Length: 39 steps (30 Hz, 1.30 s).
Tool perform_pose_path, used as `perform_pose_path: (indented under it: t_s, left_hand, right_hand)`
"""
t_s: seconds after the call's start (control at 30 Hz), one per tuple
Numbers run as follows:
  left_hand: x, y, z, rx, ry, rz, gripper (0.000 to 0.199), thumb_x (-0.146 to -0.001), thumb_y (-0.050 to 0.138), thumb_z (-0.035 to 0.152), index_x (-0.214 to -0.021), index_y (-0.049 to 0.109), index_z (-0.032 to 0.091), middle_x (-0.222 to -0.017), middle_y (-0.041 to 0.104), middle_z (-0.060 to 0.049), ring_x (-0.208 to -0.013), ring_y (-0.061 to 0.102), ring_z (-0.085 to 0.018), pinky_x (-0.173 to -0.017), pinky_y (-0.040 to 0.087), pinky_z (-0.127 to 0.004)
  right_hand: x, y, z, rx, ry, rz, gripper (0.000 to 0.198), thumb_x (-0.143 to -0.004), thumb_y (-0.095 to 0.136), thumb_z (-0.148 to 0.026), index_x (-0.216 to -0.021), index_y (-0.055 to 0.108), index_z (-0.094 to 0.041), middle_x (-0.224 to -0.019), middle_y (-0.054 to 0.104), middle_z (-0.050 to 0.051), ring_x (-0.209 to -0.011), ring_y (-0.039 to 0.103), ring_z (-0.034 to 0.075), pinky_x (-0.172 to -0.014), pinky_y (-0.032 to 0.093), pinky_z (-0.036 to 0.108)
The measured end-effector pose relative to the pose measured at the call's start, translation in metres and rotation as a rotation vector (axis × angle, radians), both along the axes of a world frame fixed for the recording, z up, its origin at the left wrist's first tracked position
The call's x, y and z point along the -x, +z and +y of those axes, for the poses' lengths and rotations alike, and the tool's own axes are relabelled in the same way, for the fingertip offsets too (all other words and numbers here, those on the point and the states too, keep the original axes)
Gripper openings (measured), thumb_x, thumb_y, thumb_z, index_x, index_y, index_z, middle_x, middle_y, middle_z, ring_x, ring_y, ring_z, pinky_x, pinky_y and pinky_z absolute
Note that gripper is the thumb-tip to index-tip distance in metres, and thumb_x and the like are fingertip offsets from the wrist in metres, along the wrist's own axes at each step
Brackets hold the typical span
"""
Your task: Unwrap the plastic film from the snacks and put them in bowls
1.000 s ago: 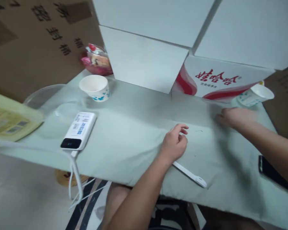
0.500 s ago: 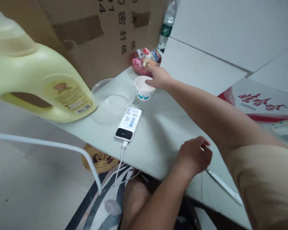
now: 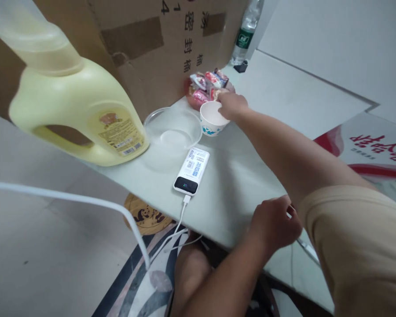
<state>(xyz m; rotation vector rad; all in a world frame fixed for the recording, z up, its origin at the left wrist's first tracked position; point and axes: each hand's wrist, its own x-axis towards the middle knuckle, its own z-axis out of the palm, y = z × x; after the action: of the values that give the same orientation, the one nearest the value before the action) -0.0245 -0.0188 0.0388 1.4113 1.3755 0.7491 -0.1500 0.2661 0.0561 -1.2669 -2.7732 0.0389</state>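
My right hand [image 3: 233,105] reaches across the table and is closed on the rim of a white paper cup [image 3: 211,125] with blue leaf prints, its thumb by the opening. The cup stands upright against a reddish bowl [image 3: 193,97] of wrapped snacks [image 3: 214,80]. Nearer to me, my left hand [image 3: 277,222] is curled over the table edge area; whatever its fingers may hold is hidden. A thin white-handled utensil [image 3: 308,251] lies just beside it, partly covered by my arm. A clear plastic bowl [image 3: 173,125] sits left of the cup.
A white power bank [image 3: 192,169] with a plugged-in cable [image 3: 183,215] lies on the table [image 3: 218,207]. A large yellow jug [image 3: 95,110] stands left, before a cardboard box [image 3: 145,57]. Behind are a water bottle [image 3: 246,35] and a small black object [image 3: 240,67]; a red-white package [image 3: 366,145] lies right.
The view has shifted, so everything appears farther right. My right hand stays at the cup, which has not visibly moved on the table. My left hand has come slightly nearer to me.
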Motion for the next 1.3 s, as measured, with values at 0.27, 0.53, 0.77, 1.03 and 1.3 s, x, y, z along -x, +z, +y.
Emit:
perform_pose_path:
  t_s: [0.27,0.53,0.77,1.03,1.3]
  left_hand:
    - [-0.021,-0.02,0.002,-0.035,0.093,-0.018,0.022,-0.084,0.051,0.024,-0.1,0.067,0.024,-0.099,0.076,-0.003,-0.084,0.068,-0.02,-0.081,0.053,-0.032]
    - [-0.036,-0.02,0.007,-0.046,-0.035,0.042,0.028,-0.082,0.054,0.023,-0.105,0.07,0.025,-0.092,0.076,-0.005,-0.086,0.069,-0.023,-0.083,0.054,-0.034]
    - [-0.049,-0.023,0.006,-0.065,-0.396,0.065,0.029,-0.084,0.051,0.023,-0.105,0.071,0.021,-0.1,0.075,-0.006,-0.093,0.068,-0.022,-0.081,0.052,-0.031]
    - [-0.057,-0.022,0.016,-0.08,-0.287,-0.062,0.017,-0.084,0.053,0.019,-0.084,0.07,0.018,-0.083,0.073,-0.002,-0.076,0.063,-0.016,-0.07,0.046,-0.025]
    - [-0.055,-0.023,0.032,-0.066,0.127,-0.136,0.014,-0.084,0.054,0.015,-0.084,0.067,0.017,-0.072,0.063,0.002,-0.067,0.054,-0.012,-0.067,0.041,-0.024]
  right_hand:
    - [-0.047,0.006,-0.065,-0.081,0.168,-0.066,0.028,-0.093,0.052,-0.025,-0.115,0.068,-0.02,-0.127,0.07,0.013,-0.114,0.064,0.034,-0.088,0.051,0.044]
    - [-0.161,0.007,-0.132,-0.104,0.239,-0.094,0.026,-0.101,0.043,-0.027,-0.108,0.067,-0.02,-0.112,0.073,0.013,-0.093,0.066,0.026,-0.067,0.039,0.033]
    - [-0.282,-0.006,-0.182,-0.16,0.131,-0.093,0.028,-0.102,0.044,-0.032,-0.09,0.066,-0.019,-0.093,0.073,0.011,-0.081,0.063,0.022,-0.066,0.034,0.032]
    - [-0.296,0.012,-0.192,-0.052,-0.466,-0.253,0.031,-0.1,0.046,-0.035,-0.122,0.059,-0.018,-0.099,0.076,0.014,-0.084,0.071,0.028,-0.063,0.037,0.032]
    - [-0.284,0.017,-0.139,-0.057,-0.433,-0.232,0.037,-0.101,0.04,-0.027,-0.111,0.071,-0.01,-0.117,0.067,0.024,-0.106,0.065,0.034,-0.085,0.046,0.039]
